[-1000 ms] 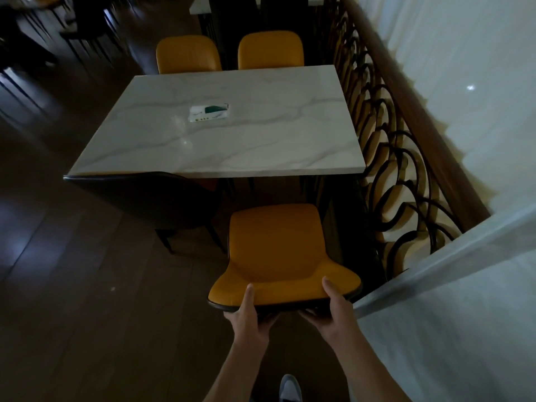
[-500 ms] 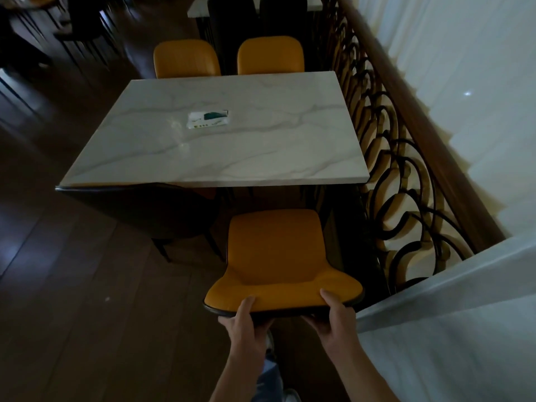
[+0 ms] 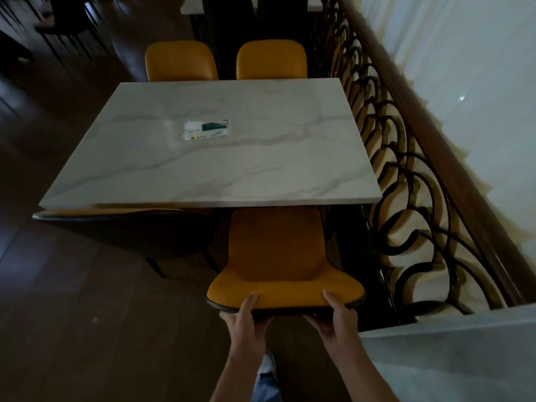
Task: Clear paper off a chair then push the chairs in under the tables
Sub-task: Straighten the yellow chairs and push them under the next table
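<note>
Dimly, marble table (image 3: 261, 169) (wood floor (image 3: 72, 314)).

The near orange chair (image 3: 277, 256) with dark edging stands upright at six o'clock of the marble bench (image 3: 261, 169), its seat front just under the edge. At eight o'clock a second chair (image 3: 124, 230) sits tucked beneath. Two more chairs (image 3: 181, 60) stand at twelve.

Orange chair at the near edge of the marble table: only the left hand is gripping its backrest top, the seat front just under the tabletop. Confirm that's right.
Not quite. Both hands grip the orange chair: the left hand and the right hand each hold the top of its backrest, thumbs on the orange face. The head view shows this. Its seat front does sit just under the marble table edge.
</note>
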The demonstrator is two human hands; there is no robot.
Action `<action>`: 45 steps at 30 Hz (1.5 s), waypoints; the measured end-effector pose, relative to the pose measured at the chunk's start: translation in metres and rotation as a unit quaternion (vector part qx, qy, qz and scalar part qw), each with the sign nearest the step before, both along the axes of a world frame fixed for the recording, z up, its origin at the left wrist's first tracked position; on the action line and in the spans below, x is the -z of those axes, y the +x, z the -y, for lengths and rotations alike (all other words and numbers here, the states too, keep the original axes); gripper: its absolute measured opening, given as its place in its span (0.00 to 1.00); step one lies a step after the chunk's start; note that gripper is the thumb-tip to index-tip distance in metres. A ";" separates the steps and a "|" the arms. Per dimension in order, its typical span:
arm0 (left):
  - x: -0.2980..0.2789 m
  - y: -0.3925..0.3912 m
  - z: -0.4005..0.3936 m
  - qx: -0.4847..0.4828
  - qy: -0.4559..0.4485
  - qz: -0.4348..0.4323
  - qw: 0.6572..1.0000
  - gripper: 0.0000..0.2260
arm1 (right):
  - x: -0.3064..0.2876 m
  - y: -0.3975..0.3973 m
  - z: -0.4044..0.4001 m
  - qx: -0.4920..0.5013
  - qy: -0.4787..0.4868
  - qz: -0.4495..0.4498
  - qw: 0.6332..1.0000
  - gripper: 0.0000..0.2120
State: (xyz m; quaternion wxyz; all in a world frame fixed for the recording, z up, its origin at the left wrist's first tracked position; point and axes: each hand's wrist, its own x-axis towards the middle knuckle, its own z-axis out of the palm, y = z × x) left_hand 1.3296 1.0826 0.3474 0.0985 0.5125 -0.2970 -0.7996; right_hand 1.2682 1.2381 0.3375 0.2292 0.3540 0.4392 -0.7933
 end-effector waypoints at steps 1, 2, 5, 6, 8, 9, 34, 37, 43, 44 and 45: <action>0.002 -0.007 0.005 -0.006 0.004 -0.001 1.000 0.31 | 0.000 -0.006 0.004 0.001 0.002 0.000 1.000 0.23; 0.002 -0.013 0.009 -0.007 0.008 -0.003 1.000 0.31 | 0.000 -0.011 0.008 0.001 0.002 -0.002 1.000 0.24; 0.004 -0.032 0.017 -0.015 0.025 -0.010 1.000 0.32 | -0.002 -0.030 0.015 -0.005 0.009 -0.009 1.000 0.24; 0.005 -0.039 0.019 -0.019 0.032 -0.010 0.999 0.32 | -0.003 -0.037 0.017 -0.008 0.007 -0.013 1.000 0.23; 0.005 -0.052 0.021 -0.019 0.040 -0.003 0.999 0.33 | -0.004 -0.049 0.018 -0.012 0.005 -0.018 1.000 0.22; 0.006 -0.058 0.022 -0.017 0.037 0.000 0.999 0.33 | -0.004 -0.055 0.019 -0.014 0.007 -0.020 1.000 0.22; 0.009 -0.180 0.060 -0.014 0.012 0.001 1.000 0.33 | 0.004 -0.182 0.058 -0.017 -0.003 0.002 1.000 0.26; 0.009 -0.189 0.060 -0.018 0.007 -0.011 1.000 0.36 | 0.005 -0.192 0.058 -0.020 0.001 0.004 1.000 0.24; 0.011 -0.198 0.061 -0.023 0.009 -0.003 1.000 0.41 | 0.004 -0.201 0.060 -0.020 -0.004 0.000 1.000 0.18; 0.012 -0.198 0.061 -0.021 0.008 -0.002 1.000 0.41 | 0.004 -0.201 0.060 -0.020 -0.003 0.001 1.000 0.18; 0.012 -0.199 0.061 -0.020 0.008 -0.002 1.000 0.41 | 0.005 -0.201 0.060 -0.021 -0.001 0.003 1.000 0.19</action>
